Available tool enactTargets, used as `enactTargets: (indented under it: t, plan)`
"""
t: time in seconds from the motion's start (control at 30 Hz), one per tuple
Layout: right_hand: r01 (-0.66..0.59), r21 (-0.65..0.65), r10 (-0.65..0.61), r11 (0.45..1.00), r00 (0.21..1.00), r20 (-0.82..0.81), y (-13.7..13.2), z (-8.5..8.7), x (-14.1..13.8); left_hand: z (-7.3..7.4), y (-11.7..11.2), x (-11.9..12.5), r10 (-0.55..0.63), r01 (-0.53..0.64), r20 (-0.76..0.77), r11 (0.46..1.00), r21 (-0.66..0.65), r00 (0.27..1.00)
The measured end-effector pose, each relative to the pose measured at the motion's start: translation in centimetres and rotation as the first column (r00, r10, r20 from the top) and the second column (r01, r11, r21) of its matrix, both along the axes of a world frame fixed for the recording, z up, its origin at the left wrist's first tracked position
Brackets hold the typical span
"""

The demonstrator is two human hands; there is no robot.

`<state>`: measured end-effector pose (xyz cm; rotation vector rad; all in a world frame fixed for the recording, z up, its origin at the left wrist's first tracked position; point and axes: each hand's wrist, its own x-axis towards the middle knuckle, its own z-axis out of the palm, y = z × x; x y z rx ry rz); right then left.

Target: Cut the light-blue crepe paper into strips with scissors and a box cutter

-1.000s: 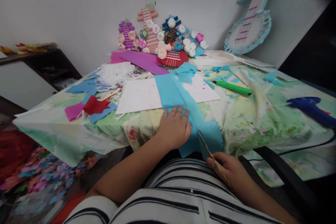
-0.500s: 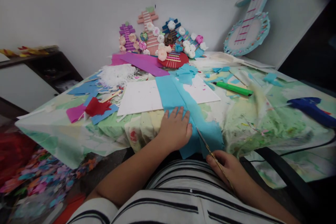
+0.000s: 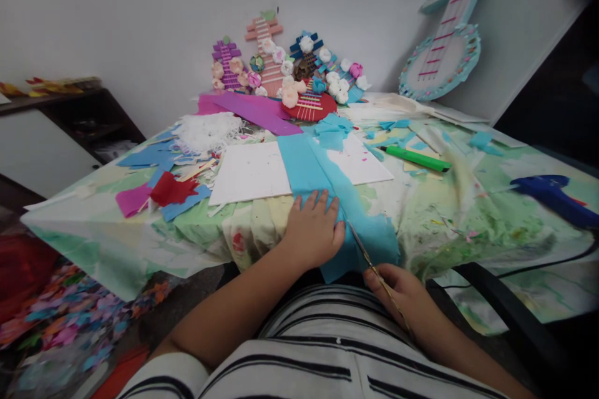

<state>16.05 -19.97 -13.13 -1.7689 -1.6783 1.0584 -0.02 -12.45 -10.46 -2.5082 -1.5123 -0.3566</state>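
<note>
A long strip of turquoise crepe paper (image 3: 303, 165) runs down over the table's front edge, with a slit along its lower part. My left hand (image 3: 312, 230) lies flat on it, fingers spread, just left of the slit. In my right hand (image 3: 403, 292) is a pair of gold-handled scissors (image 3: 361, 244), gripped at the handles below the table edge. Their blades point up and left into the paper, with the tips close to my left thumb. Beneath the strip is a white board (image 3: 250, 171), partly covered by it.
A green utility knife (image 3: 416, 158) and a blue glue gun (image 3: 556, 194) lie on the right. Paper scraps (image 3: 175, 188) and white shredded paper (image 3: 208, 133) are on the left. Decorated craft guitars (image 3: 309, 103) stand along the wall. A chair armrest (image 3: 496, 305) is at lower right.
The scissors and my right hand have moved slightly up and left, farther along the turquoise paper. My left hand stays in place.
</note>
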Motion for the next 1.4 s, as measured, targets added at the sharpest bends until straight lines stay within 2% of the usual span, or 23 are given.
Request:
enactTargets:
  t: [0.33, 0.5, 0.77, 1.0, 1.13, 1.4]
  plan:
    - [-0.042, -0.015, 0.043, 0.999, 0.997, 0.069, 0.0, -0.1, 0.5, 0.1, -0.1, 0.0, 0.018, -0.018, 0.004, 1.0, -0.025, 1.0]
    - [0.003, -0.013, -0.002, 1.0, 0.999, 0.047, 0.0, -0.3, 0.3, 0.1, -0.1, 0.0, 0.018, -0.018, -0.002, 0.999, -0.034, 1.0]
    - [0.017, -0.05, -0.014, 0.999, 0.997, 0.07, 0.2, 0.8, 0.0, 0.1, 0.0, 0.1, 0.012, -0.011, 0.003, 0.999, -0.036, 1.0]
    - [-0.007, -0.06, 0.017, 0.998, 0.988, 0.156, 0.5, 1.5, -0.3, 0.1, 0.0, -0.1, 0.001, -0.001, 0.021, 1.0, -0.027, 1.0]
    - [-0.004, -0.055, 0.011, 0.998, 0.99, 0.14, 0.7, 1.8, -0.7, 0.0, -0.1, -0.1, -0.003, 0.004, 0.031, 1.0, -0.012, 1.0]
    - [0.012, -0.009, -0.011, 1.0, 0.993, 0.115, 1.1, 0.8, -0.5, -0.2, -0.2, -0.1, -0.007, 0.006, 0.048, 1.0, 0.012, 0.999]
